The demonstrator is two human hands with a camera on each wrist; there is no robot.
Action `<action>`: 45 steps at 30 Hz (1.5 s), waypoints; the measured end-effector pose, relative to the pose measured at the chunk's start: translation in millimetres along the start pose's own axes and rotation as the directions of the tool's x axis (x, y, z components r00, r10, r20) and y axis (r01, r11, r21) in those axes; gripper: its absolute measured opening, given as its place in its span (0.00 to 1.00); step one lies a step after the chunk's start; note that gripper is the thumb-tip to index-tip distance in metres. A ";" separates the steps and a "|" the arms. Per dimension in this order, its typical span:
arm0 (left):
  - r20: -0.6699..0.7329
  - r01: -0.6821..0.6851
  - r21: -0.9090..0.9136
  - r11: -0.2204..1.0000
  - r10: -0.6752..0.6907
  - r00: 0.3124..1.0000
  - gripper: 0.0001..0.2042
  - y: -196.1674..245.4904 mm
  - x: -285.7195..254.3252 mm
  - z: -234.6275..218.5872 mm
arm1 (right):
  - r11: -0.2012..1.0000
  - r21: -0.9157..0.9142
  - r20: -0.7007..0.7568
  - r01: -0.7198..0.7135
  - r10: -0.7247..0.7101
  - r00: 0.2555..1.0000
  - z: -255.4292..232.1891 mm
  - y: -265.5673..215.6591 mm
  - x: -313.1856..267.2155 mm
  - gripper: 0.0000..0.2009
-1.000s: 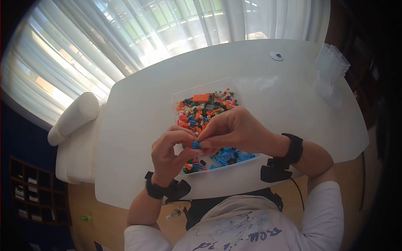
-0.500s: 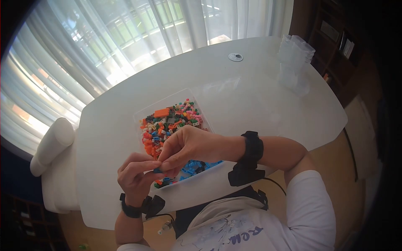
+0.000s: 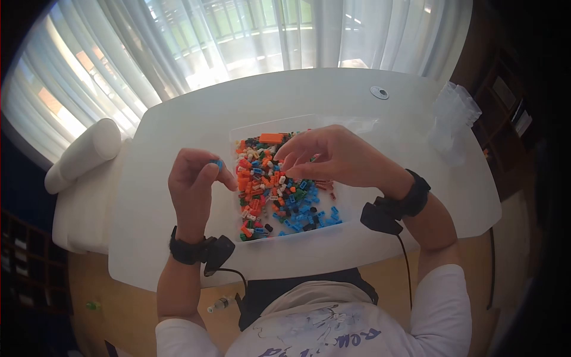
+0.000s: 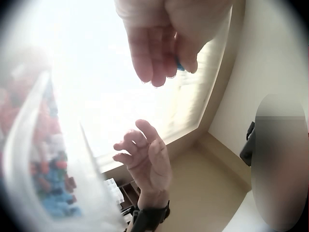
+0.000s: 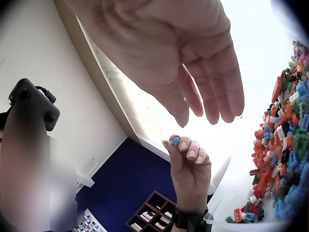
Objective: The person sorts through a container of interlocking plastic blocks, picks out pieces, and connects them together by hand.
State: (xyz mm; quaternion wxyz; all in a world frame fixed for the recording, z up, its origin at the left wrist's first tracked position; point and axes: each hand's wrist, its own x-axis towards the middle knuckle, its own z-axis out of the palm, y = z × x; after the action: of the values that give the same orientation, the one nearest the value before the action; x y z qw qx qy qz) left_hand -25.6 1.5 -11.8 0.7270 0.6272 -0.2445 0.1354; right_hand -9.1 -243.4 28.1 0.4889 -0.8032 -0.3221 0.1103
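Note:
My left hand [image 3: 193,178] pinches a small blue toy building brick [image 5: 176,141] between thumb and fingers, left of a clear plastic tray [image 3: 297,234]. Over the tray, my right hand [image 3: 333,154] hovers with its fingers loosely bent and apart; nothing shows between them in the right wrist view. Loose small building bricks [image 3: 256,187] in orange, white, red, green and other colours fill much of the tray. Blue bricks [image 3: 306,214] gather toward its near right corner. A larger flat orange piece [image 3: 271,138] lies on the pile at the far side.
The tray stands on a white table [image 3: 178,137] with curved edges. Clear plastic containers [image 3: 455,113] are stacked at its far right, near a round cable grommet [image 3: 379,92]. A white chair [image 3: 89,160] stands against the left side.
My hands were together on the blue brick over the tray and have come apart. The left moved left with the brick; the right let go and opened its fingers. The head view has shifted.

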 end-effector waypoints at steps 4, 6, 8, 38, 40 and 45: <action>-0.022 0.094 0.080 0.992 -0.092 0.995 0.02 -11.3 9.3 -16.6 | 0.931 -0.363 0.013 -0.031 0.038 0.999 -25.3 8.6 30.3 0.14; 0.019 0.110 0.156 0.982 -0.114 0.993 0.01 -13.9 9.0 -14.6 | 0.825 -0.562 0.078 -0.051 0.115 0.990 -27.0 25.6 50.3 0.14; 0.068 0.167 0.219 0.961 -0.185 0.980 0.01 -18.5 8.1 -14.5 | 0.756 -0.655 0.081 0.015 0.051 0.995 -21.5 48.8 71.4 0.13; 0.147 -0.003 0.651 0.759 -0.122 0.982 0.08 -34.4 -6.5 14.9 | 0.744 -0.619 -0.215 -0.251 0.147 0.965 -87.2 13.5 14.1 0.11; 0.119 0.005 0.674 0.738 -0.116 0.986 0.09 -35.9 -7.6 23.1 | 0.740 -0.560 -0.277 -0.373 0.257 0.926 -105.5 23.1 -9.8 0.12; 0.050 0.011 0.755 0.655 -0.075 0.996 0.10 -31.5 -14.7 31.9 | 0.684 -0.452 -0.333 -0.573 0.466 0.820 -105.3 66.8 -31.3 0.13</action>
State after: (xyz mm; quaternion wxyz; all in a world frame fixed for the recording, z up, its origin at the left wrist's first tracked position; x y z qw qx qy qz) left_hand -28.0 -33.6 -43.2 0.3947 0.8823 -0.1793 0.1832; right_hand 46.1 -359.2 18.9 0.2227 -0.9709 -0.0491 0.0735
